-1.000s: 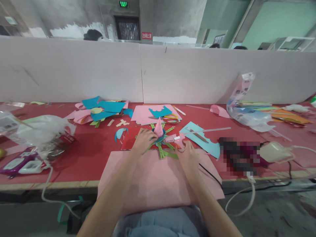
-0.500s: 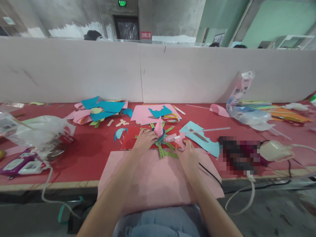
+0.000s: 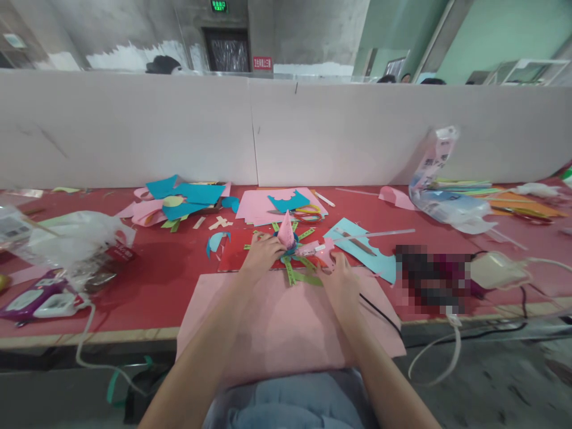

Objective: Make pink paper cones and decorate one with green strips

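Observation:
At the middle of the table is a paper craft: a pink paper cone (image 3: pixel 286 230) standing on a blue round base with green strips (image 3: pixel 290 271) spreading out around it. My left hand (image 3: pixel 263 251) reaches to its left side, fingers curled against the blue base; its fingertips are partly hidden. A pink hot glue gun (image 3: pixel 325 252) is gripped in my right hand (image 3: pixel 338 273), its nozzle pointing left at the base of the cone. From the gun's rear a clear glue stick (image 3: pixel 388 233) sticks out to the right.
Under my forearms lies a large pink sheet (image 3: pixel 286 328). Scissors (image 3: pixel 308 211) and pink paper lie behind the craft. A light blue sheet (image 3: pixel 383 266) bears a craft knife (image 3: pixel 357 241). Blue scraps (image 3: pixel 196 193) and a plastic bag (image 3: pixel 80 238) are left; a white partition (image 3: pixel 179 131) stands behind.
Both hands, the glue gun and the craft stay almost in place. The whole view has shifted very slightly.

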### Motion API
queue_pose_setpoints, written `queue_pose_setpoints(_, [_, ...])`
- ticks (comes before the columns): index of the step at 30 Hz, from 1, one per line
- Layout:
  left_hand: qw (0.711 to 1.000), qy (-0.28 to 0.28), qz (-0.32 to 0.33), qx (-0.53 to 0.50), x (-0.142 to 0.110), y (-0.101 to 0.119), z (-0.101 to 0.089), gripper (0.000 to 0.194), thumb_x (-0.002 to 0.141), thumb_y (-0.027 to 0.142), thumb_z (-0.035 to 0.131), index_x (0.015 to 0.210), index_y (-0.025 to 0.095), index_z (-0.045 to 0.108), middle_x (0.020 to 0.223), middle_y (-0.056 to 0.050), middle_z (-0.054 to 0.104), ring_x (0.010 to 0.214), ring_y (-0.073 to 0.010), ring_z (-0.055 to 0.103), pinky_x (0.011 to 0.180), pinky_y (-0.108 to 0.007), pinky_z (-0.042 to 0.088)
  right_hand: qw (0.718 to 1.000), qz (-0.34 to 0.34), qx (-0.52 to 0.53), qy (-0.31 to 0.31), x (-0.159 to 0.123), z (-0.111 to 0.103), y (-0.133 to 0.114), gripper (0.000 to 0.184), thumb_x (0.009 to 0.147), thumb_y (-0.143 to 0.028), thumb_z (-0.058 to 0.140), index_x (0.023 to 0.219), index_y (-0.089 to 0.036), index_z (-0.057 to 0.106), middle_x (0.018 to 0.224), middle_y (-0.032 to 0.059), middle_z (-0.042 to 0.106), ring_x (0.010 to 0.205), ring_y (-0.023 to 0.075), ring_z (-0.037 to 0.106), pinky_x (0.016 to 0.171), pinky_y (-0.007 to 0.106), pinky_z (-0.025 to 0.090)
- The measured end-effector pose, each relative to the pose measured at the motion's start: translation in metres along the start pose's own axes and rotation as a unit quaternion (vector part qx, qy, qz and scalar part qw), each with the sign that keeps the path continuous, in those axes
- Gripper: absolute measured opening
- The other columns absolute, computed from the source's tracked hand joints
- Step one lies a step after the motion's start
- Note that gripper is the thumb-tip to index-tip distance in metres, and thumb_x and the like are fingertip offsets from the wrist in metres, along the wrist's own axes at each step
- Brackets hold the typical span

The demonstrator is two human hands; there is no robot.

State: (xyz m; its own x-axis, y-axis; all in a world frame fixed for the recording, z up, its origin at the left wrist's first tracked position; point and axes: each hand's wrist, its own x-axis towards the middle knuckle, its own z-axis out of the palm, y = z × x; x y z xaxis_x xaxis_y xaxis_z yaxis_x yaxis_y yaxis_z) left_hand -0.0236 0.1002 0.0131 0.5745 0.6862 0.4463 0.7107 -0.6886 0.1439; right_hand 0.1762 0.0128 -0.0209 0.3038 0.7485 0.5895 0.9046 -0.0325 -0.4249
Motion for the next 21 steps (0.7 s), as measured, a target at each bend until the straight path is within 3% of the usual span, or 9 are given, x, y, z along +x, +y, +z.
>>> queue_pose_setpoints(16, [1.0,0.01,0.003,0.005,-0.002,-0.009,0.013,0.017,0.085,0.028,0.049,0.082,0.025,0.065,0.085,0.002,0.065,0.087,-0.0153,0.05,0.092,-0.039,0.02,1.0,0.008,0.001,0.001,0.001,-0.003,-0.003,0.029,0.074,-0.032,0.053,0.099,-0.018,0.05,0.094,0.0096,0.063,0.084,0.0233,0.059,0.062,0.029,0.041])
queue_pose_setpoints(21, [1.0,0.013,-0.002,0.009,-0.002,-0.006,0.009,0.017,0.086,0.029,0.049,0.082,0.026,0.065,0.085,0.003,0.065,0.088,-0.0149,0.049,0.091,-0.039,0.02,1.0,0.016,0.001,-0.004,0.001,-0.003,-0.003,0.028,0.075,-0.032,0.053,0.099,-0.018,0.05,0.094,0.0095,0.063,0.085,0.0228,0.059,0.062,0.029,0.04])
